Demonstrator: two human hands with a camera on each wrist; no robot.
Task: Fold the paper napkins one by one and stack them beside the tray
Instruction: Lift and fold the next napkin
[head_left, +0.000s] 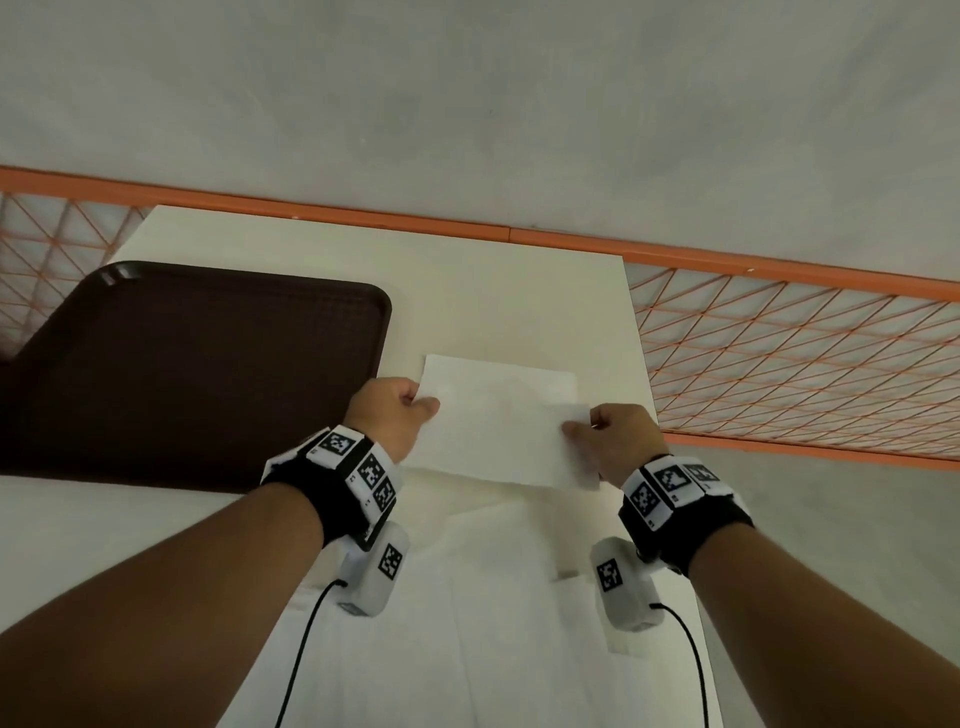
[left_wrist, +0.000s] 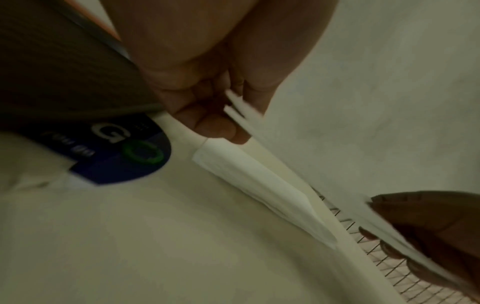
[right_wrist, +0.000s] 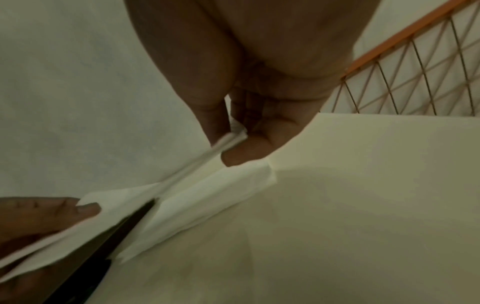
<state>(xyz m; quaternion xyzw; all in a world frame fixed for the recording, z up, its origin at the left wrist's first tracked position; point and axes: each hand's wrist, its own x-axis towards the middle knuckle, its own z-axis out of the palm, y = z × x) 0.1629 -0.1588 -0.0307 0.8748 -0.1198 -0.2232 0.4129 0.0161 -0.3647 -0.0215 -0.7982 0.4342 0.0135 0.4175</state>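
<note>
A white paper napkin (head_left: 498, 415), folded double, hangs in the air just above the white table (head_left: 467, 291), to the right of the dark brown tray (head_left: 208, 364). My left hand (head_left: 426, 402) pinches its left edge between thumb and fingers (left_wrist: 221, 127). At the opposite edge my right hand (head_left: 579, 426) pinches the napkin's two layers (right_wrist: 231, 139). Under the held napkin, a folded napkin (left_wrist: 259, 183) (right_wrist: 215, 195) lies flat on the table near its front edge; the head view mostly hides it.
An orange-framed wire mesh fence (head_left: 779, 353) runs behind the table and along its right side. The tray holds nothing that shows. My white garment (head_left: 467, 623), with a blue badge (left_wrist: 124, 152), fills the space below the table's front edge.
</note>
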